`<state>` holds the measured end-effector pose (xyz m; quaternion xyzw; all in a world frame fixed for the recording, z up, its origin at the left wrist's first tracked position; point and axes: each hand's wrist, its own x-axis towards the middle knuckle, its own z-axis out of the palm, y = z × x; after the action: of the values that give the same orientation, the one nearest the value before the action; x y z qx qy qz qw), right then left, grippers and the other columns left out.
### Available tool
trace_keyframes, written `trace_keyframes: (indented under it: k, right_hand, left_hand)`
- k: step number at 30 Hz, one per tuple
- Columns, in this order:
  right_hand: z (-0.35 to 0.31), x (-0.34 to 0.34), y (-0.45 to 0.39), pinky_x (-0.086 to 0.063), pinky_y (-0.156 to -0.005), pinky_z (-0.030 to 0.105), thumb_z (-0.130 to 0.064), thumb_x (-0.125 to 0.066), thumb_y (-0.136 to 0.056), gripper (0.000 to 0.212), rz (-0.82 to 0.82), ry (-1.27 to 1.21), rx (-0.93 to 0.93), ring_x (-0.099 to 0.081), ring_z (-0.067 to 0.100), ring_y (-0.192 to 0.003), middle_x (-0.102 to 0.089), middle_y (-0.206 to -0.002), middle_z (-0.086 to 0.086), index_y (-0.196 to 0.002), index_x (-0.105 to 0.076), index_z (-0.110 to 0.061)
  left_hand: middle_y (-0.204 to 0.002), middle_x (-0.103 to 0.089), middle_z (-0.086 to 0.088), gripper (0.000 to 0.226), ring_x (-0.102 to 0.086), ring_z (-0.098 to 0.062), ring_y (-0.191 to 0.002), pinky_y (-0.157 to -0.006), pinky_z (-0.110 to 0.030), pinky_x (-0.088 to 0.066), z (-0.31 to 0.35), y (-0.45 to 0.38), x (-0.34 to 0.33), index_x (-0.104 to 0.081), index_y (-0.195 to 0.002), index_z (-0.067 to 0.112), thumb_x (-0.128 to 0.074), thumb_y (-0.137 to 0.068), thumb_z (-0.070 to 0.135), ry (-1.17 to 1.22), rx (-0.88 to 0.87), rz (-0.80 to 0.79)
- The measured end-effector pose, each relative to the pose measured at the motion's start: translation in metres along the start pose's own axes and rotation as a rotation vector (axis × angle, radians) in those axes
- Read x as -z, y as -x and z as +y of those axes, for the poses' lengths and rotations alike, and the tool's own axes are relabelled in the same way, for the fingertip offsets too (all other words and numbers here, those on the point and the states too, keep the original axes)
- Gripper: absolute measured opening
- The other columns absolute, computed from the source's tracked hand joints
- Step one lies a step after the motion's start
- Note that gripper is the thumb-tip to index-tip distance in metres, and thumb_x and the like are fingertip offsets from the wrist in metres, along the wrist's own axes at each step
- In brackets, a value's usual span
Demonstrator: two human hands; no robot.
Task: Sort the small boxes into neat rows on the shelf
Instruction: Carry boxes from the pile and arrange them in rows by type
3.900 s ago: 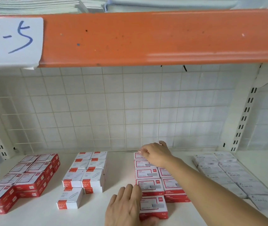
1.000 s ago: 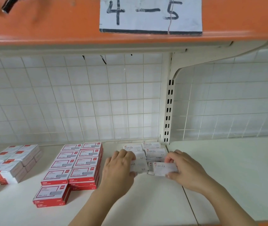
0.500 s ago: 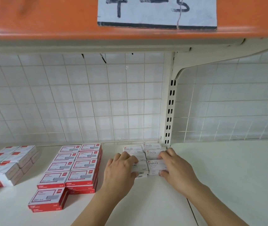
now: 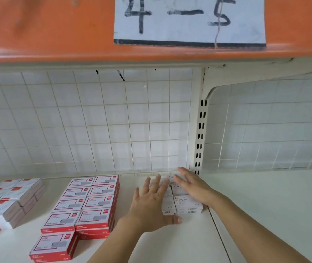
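1. Sitting at the back of the shelf (image 4: pixel 255 215) beside the slotted upright (image 4: pixel 200 133), the white staple boxes (image 4: pixel 188 204) form a tight block (two columns).
2. Left hand (image 4: pixel 151 204) lies flat along the block's left side, fingers straight and spread, gripping nothing.
3. Right hand (image 4: pixel 193 186) rests flat on top, fingers straight.
4. Red boxes (image 4: pixel 92 204) stand in rows to the left.

Small boxes (image 4: pixel 188 203) matt cardboard; shelf (image 4: pixel 265 205) smooth painted metal; label (image 4: pixel 189 21) paper; back grid (image 4: pixel 94 130) wire.
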<state>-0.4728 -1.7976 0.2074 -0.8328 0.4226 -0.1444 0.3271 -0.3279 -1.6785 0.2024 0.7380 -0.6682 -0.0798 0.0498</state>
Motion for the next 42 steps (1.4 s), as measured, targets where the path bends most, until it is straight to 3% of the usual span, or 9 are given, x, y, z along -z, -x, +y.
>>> trace_keyframes:
  k: [7,13,20,24,27,32,36,39,42]
  right_hand:
    - [-0.001,-0.014,-0.011,-0.035,-0.102,0.033,-0.059,-0.038,-0.093,0.047,0.134,0.190,-0.004,-0.043,0.015,-0.121,-0.050,-0.127,-0.005,-0.126,-0.051,-0.027]
    - [-0.008,-0.018,-0.003,-0.036,-0.099,0.032,-0.057,-0.038,-0.094,0.045,0.151,0.189,-0.015,-0.041,0.017,-0.118,-0.051,-0.123,-0.005,-0.121,-0.052,-0.025]
    - [-0.011,-0.016,-0.001,-0.036,-0.100,0.032,-0.052,-0.035,-0.097,0.043,0.137,0.040,-0.019,-0.046,0.014,-0.117,-0.057,-0.122,-0.006,-0.119,-0.056,-0.022]
    - [-0.015,-0.011,0.008,-0.027,-0.112,0.034,-0.049,-0.029,-0.099,0.054,0.097,-0.191,-0.021,-0.036,0.018,-0.136,-0.041,-0.146,0.000,-0.140,-0.040,-0.016]
    - [-0.013,-0.013,0.023,-0.010,-0.116,0.030,-0.051,-0.029,-0.098,0.063,0.215,-0.443,-0.090,-0.014,0.010,-0.145,-0.015,-0.158,-0.007,-0.152,-0.015,-0.023]
    - [-0.016,-0.017,0.042,-0.014,-0.116,0.033,-0.056,-0.029,-0.095,0.064,0.284,-0.662,-0.148,-0.018,0.009,-0.144,-0.019,-0.156,-0.010,-0.151,-0.018,-0.027]
    - [-0.022,-0.025,0.039,-0.015,-0.115,0.033,-0.058,-0.029,-0.094,0.064,0.246,-0.673,-0.143,-0.018,0.009,-0.143,-0.020,-0.156,-0.011,-0.150,-0.020,-0.029]
    - [-0.023,-0.029,0.037,-0.015,-0.117,0.033,-0.060,-0.030,-0.093,0.067,0.241,-0.610,-0.146,-0.020,0.010,-0.143,-0.023,-0.156,-0.009,-0.151,-0.019,-0.028]
    - [-0.025,-0.025,0.039,-0.014,-0.116,0.033,-0.060,-0.029,-0.093,0.067,0.210,-0.633,-0.159,-0.017,0.009,-0.144,-0.019,-0.156,-0.012,-0.151,-0.017,-0.030]
  left_hand:
    - [-0.158,0.013,0.009,0.099,0.019,-0.021,-0.144,-0.116,-0.041,-0.018,-0.002,-0.003,-0.011,0.010,-0.149,0.036,-0.044,-0.077,0.076,-0.007,-0.039,0.037]
    - [-0.159,0.011,0.006,0.104,0.018,-0.026,-0.145,-0.115,-0.043,-0.019,0.001,0.000,-0.008,0.012,-0.149,0.034,-0.044,-0.074,0.080,-0.041,-0.035,0.004]
    - [-0.159,0.008,0.002,0.096,0.014,-0.030,-0.145,-0.116,-0.042,-0.019,0.013,-0.005,-0.014,0.012,-0.149,0.033,-0.023,-0.076,0.084,-0.106,0.038,0.049]
    - [-0.159,0.012,0.003,0.099,0.015,-0.028,-0.145,-0.117,-0.045,-0.014,0.013,-0.001,-0.011,0.011,-0.150,0.034,-0.020,-0.071,0.087,-0.073,0.054,0.028]
    - [-0.157,0.017,0.007,0.108,0.016,-0.021,-0.145,-0.118,-0.045,-0.004,0.008,0.002,0.001,0.013,-0.147,0.040,-0.017,-0.057,0.091,0.224,0.079,0.074]
    - [-0.158,-0.011,0.010,0.095,-0.012,-0.013,-0.145,-0.116,-0.038,-0.012,0.000,0.001,0.015,-0.008,-0.150,0.038,-0.032,-0.067,0.077,1.137,0.256,0.150]
    - [-0.158,-0.011,0.014,0.099,-0.012,-0.009,-0.145,-0.119,-0.038,-0.011,0.004,0.006,0.013,-0.016,-0.150,0.034,-0.030,-0.064,0.080,1.219,0.256,0.143]
    - [-0.158,0.001,0.016,0.095,0.002,-0.006,-0.145,-0.118,-0.038,-0.005,0.009,0.009,0.017,-0.013,-0.150,0.034,-0.025,-0.067,0.079,1.164,0.246,0.107]
    - [-0.159,0.001,0.013,0.087,0.000,-0.009,-0.146,-0.117,-0.037,-0.006,0.007,0.009,0.018,-0.008,-0.151,0.033,-0.026,-0.076,0.074,1.140,0.231,0.104]
